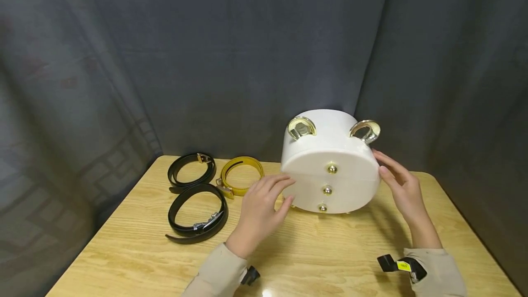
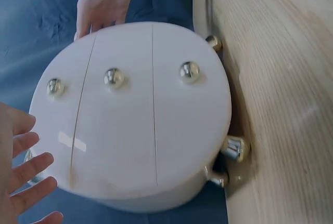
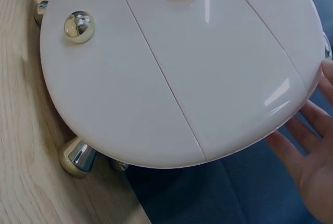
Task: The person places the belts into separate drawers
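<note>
A white oval box (image 1: 307, 187) with rounded sides stands on small gold feet (image 2: 237, 147). Its front has seams like drawer edges and three round gold knobs (image 1: 327, 190), and two gold ear-shaped loops (image 1: 302, 127) top it. At the box's left side is my left hand (image 1: 261, 200), fingers spread; whether they touch it I cannot tell. My right hand (image 1: 406, 191) rests its extended fingers against the box's right side, as the right wrist view also shows with the hand (image 3: 312, 151) along the rim.
Coiled belts lie left of the box on the wooden table (image 1: 136, 251): a black one with a gold buckle (image 1: 191, 173), a yellow one (image 1: 242, 175) and a black one with a silver buckle (image 1: 198, 214). Dark grey curtain (image 1: 231, 58) hangs behind the table.
</note>
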The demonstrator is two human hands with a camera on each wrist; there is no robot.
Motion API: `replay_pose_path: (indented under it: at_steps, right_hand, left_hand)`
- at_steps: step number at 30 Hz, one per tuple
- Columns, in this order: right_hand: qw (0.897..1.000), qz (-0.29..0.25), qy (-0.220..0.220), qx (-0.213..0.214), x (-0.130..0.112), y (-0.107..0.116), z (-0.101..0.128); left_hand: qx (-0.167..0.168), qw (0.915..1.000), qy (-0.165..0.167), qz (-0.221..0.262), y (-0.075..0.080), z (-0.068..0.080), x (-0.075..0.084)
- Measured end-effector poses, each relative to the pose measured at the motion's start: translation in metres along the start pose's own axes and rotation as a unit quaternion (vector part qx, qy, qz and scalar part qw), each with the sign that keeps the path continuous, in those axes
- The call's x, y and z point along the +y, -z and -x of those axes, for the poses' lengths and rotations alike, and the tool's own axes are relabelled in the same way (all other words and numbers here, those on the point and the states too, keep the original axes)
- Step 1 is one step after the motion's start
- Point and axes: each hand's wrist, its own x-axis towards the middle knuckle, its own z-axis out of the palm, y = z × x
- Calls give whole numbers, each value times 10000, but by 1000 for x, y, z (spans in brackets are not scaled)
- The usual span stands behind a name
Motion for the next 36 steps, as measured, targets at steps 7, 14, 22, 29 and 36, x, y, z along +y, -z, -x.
replay_pose_path:
  at_steps: [7,14,22,29,36]
  right_hand:
    - [9999,-18,68,83,3,0,0]
    - [9994,341,65,78,2,2,0]
    - [9985,543,113,-8,2,3,-1]
    - [9978,581,245,-184,6,5,-2]
    - [9985,478,204,-158,6,6,0]
  left_hand:
    - [-44,9991,-380,155,-12,-18,9]
    - [274,9977,-596,175,-24,-36,18]
    - [474,9950,-849,-247,-36,-53,23]
    - [592,9887,-1195,-687,-45,-63,24]
    - [744,9764,-1579,-1275,-54,-72,20]
